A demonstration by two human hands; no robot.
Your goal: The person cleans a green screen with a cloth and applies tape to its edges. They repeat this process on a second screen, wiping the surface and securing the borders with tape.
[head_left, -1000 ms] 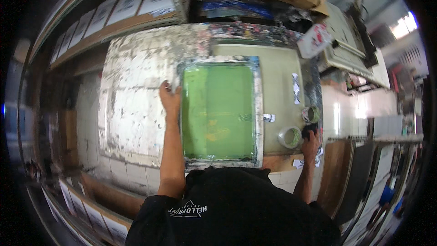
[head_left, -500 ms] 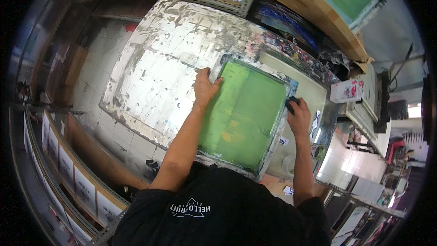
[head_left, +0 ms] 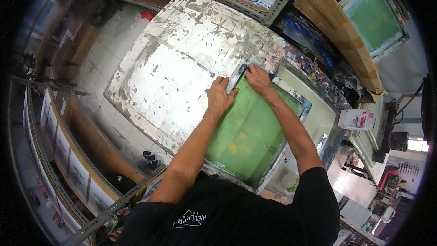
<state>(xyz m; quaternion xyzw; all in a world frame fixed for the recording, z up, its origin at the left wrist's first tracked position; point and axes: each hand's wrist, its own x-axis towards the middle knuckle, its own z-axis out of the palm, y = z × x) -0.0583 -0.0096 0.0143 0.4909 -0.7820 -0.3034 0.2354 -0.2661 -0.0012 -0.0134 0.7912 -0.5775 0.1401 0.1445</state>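
A screen printing frame (head_left: 248, 132) with green mesh lies flat on the worn white table, partly over a pale tray at its right. My left hand (head_left: 220, 96) grips the left rim, thumb toward the mesh and fingers on the outer side. My right hand (head_left: 259, 80) has reached across to the far left corner, its fingers curled down on a small black thing (head_left: 245, 68) pressed at the rim. The fingers hide most of that black thing, so its kind cannot be told. My right forearm covers part of the frame's right side.
The paint-flaked white table (head_left: 168, 77) extends to the left. Beyond the frame lies the pale tray (head_left: 318, 118). A cardboard sheet (head_left: 339, 32) and another green screen (head_left: 373, 20) stand at the far right. Shelves of printed white sheets (head_left: 73, 173) line the left; a white container (head_left: 356, 119) is at right.
My right hand has moved from the frame's right rim to its far left corner with the black thing. My left hand stays on the left rim. The whole view has shifted slightly.
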